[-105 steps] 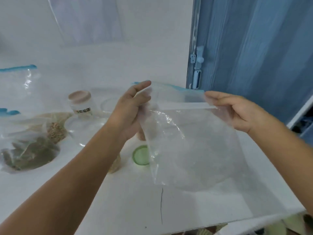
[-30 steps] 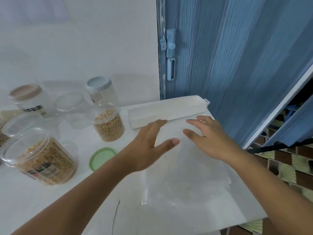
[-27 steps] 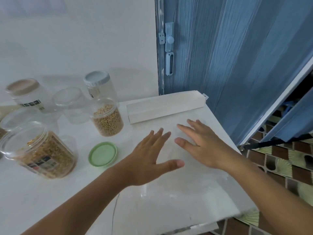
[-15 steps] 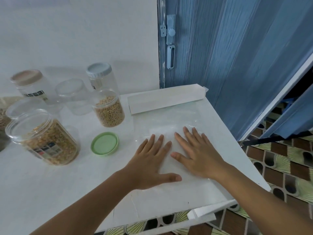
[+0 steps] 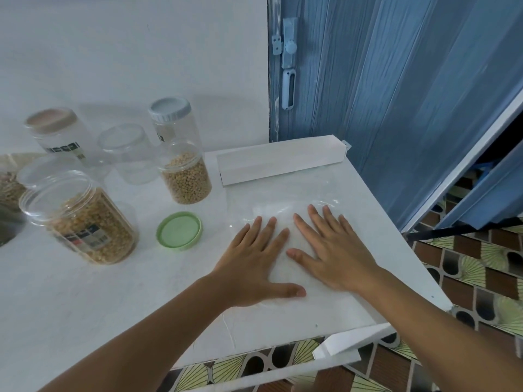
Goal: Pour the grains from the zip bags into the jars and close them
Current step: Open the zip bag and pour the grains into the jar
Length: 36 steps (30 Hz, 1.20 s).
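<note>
Both hands lie flat, fingers straight and spread, palms down on an empty clear zip bag [image 5: 283,193] spread on the white table [image 5: 85,292]. The left hand [image 5: 254,258] presses the bag's left half, thumb stretched out to the right. The right hand [image 5: 331,250] presses the right half, just beside the left, thumb pointing left. Neither hand grips or pinches anything. The bag is transparent and its edges are faint; it reaches from under the hands back toward a long white open box [image 5: 280,159] lying across the rear of the table by the right corner.

Left of the left hand a green lid [image 5: 179,229] lies flat on the table, apart from any jar. Behind it stands a small open jar of pale round grains [image 5: 186,176], nearly full. Further left a larger open jar of yellow grains [image 5: 82,219], with a printed label, stands tilted in the wide-angle view. Behind these stand an empty open clear jar [image 5: 128,154], a jar with a grey-blue lid [image 5: 174,120] and a jar with a tan lid [image 5: 56,131], both closed. At the left edge another bag holding grains [image 5: 8,182] is partly visible.

A blue folding door [image 5: 396,94] with a latch stands behind the table's right side; patterned floor tiles [image 5: 467,273] show below.
</note>
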Each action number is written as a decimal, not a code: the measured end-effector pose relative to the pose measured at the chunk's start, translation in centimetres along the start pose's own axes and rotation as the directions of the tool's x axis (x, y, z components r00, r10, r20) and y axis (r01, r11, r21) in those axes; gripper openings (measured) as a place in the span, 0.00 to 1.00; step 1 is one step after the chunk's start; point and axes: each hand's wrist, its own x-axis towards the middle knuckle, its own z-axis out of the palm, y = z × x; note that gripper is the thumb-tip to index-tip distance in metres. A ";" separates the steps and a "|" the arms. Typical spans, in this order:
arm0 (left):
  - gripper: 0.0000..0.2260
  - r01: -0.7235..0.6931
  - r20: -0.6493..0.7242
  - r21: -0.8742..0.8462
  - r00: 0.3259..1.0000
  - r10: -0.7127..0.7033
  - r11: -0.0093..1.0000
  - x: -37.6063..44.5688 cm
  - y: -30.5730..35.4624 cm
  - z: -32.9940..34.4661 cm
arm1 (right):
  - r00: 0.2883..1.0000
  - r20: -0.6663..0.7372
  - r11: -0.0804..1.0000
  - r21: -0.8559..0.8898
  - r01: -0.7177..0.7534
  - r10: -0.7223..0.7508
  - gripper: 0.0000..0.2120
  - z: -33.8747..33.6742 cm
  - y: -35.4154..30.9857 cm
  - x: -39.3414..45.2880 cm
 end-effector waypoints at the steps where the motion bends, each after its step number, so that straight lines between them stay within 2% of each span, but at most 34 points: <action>1: 0.53 0.000 -0.002 0.000 1.000 0.000 1.000 0.0 0.0 0.0 | 1.000 0.001 1.000 -0.001 -0.003 0.003 0.40 -0.1 0.0 0.0; 6: 0.53 0.002 -0.016 -0.013 1.000 -0.002 1.000 0.1 -0.1 0.2 | 1.000 0.022 1.000 0.001 -0.003 0.002 0.40 -0.2 -0.2 -0.1; 9: 0.52 0.000 -0.035 -0.052 0.999 -0.002 0.999 0.0 -0.2 0.2 | 0.996 0.090 0.999 0.050 -0.009 0.004 0.37 -0.7 0.0 0.1; 12: 0.48 0.018 -0.083 -0.287 0.996 -0.043 0.958 0.1 -0.6 -0.3 | 0.981 0.195 0.978 0.206 -0.028 -0.013 0.37 -2.1 0.7 0.7; 13: 0.45 0.025 -0.118 -0.413 0.990 -0.080 0.911 0.1 -0.7 -0.8 | 0.975 0.221 0.968 0.250 -0.037 -0.020 0.38 -2.7 1.0 0.8; 15: 0.30 0.017 -0.206 -0.594 0.963 -0.172 0.805 -0.1 -1.1 -1.7 | 0.966 0.258 0.953 0.299 -0.055 -0.025 0.38 -3.9 1.4 1.1; 17: 0.14 -0.004 -0.305 -0.632 0.921 -0.244 0.775 -0.8 -1.5 -2.8 | 0.966 0.259 0.943 0.322 -0.081 -0.005 0.37 -5.3 1.3 1.1; 19: 0.05 -0.005 -0.350 -0.675 0.883 -0.313 0.738 -2.0 -1.8 -4.1 | 0.981 0.194 0.947 0.311 -0.076 0.015 0.34 -6.5 0.4 1.3; 22: 0.04 -0.019 -0.457 -0.641 0.813 -0.361 0.768 -5.1 -2.3 -6.1 | 0.997 0.078 0.964 0.265 0.002 -0.023 0.33 -7.6 -2.4 1.7; 23: 0.03 -0.040 -0.541 -0.593 0.760 -0.360 0.804 -6.5 -2.6 -6.8 | 0.997 0.054 0.956 0.291 0.029 -0.047 0.33 -7.8 -3.6 1.9; 25: 0.02 -0.077 -0.713 -0.495 0.605 -0.354 0.865 -9.6 -3.3 -8.1 | 0.996 0.031 0.931 0.357 0.070 -0.087 0.34 -8.1 -6.2 2.7; 26: 0.05 -0.063 -0.778 -0.453 0.514 -0.361 0.889 -11.1 -3.8 -8.6 | 0.994 0.024 0.924 0.373 0.087 -0.104 0.35 -8.1 -7.6 3.2; 28: 0.11 0.052 -0.831 -0.450 0.342 -0.439 0.892 -13.7 -5.1 -9.4 | 0.990 0.017 0.918 0.377 0.124 -0.141 0.38 -8.0 -10.5 4.6; 30: 0.21 0.145 -0.776 -0.576 0.213 -0.594 0.804 -15.5 -6.8 -9.7 | 0.983 0.063 0.927 0.349 0.139 -0.171 0.43 -7.6 -13.3 6.1; 31: 0.27 0.156 -0.710 -0.662 0.180 -0.680 0.733 -16.2 -7.8 -9.6 | 0.979 0.107 0.938 0.322 0.130 -0.173 0.46 -7.3 -14.5 6.9; 33: 0.41 0.178 -0.571 -0.781 0.180 -0.801 0.598 -17.2 -10.0 -9.4 | 0.970 0.182 0.962 0.251 0.110 -0.158 0.50 -6.5 -16.8 8.3; 36: 0.52 0.237 -0.428 -0.836 0.282 -0.859 0.495 -17.7 -13.5 -8.9 | 0.965 0.232 0.981 0.180 0.078 -0.119 0.57 -5.3 -19.1 9.8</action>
